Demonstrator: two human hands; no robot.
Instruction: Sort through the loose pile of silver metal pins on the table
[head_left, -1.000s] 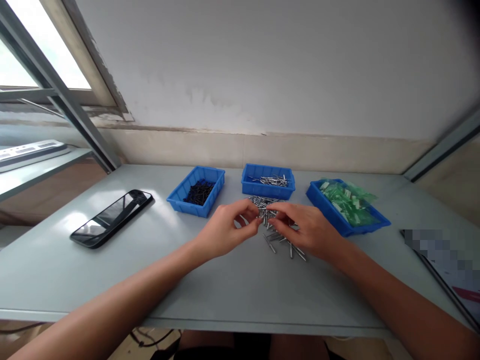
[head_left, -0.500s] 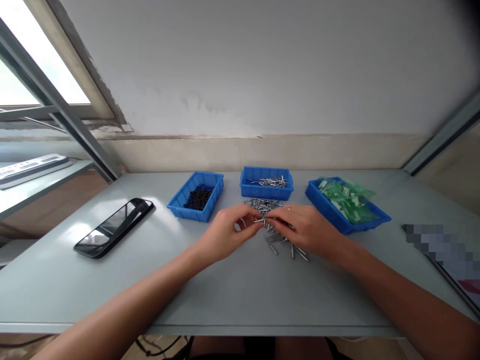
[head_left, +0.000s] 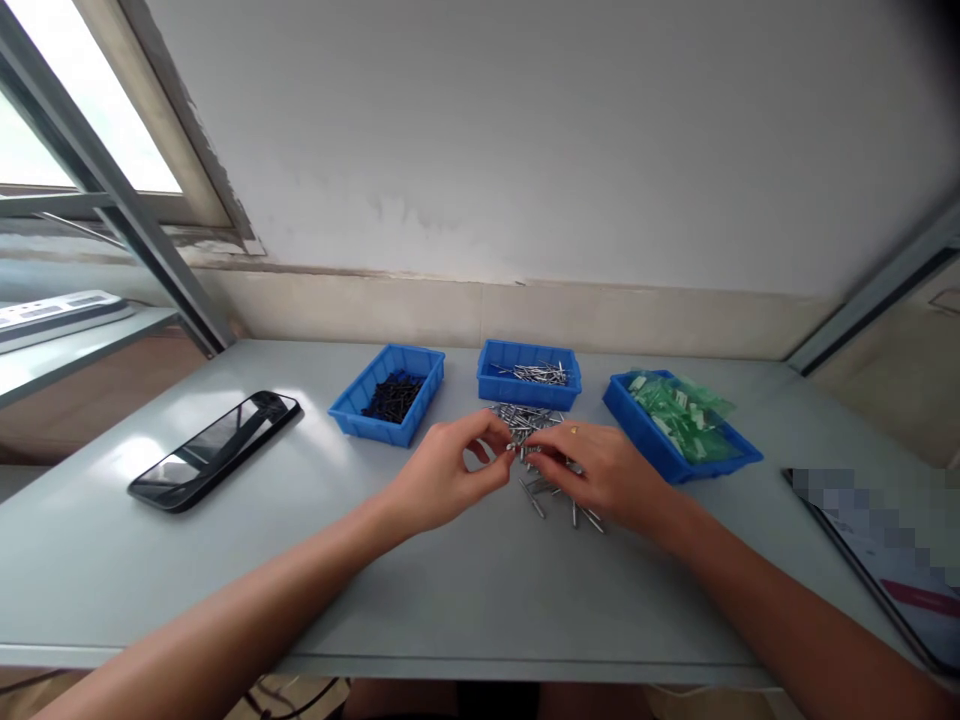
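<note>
1. My left hand [head_left: 442,480] and right hand [head_left: 600,470] have drawn together; fingertips pinch one pin [head_left: 516,450] between them.
2. The pins [head_left: 536,440] lie under my right hand; trays just beyond.

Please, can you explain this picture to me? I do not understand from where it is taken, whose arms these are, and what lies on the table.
There is no machine: a person wears a camera on the head, so you look down at their own two bare arms. On the grey table stand three blue trays: one with dark screws, one with metal pins, one with green bags. A phone lies at the left. The left hand and right hand meet over a loose pin pile and seem to pinch one small pin between their fingertips.
</note>
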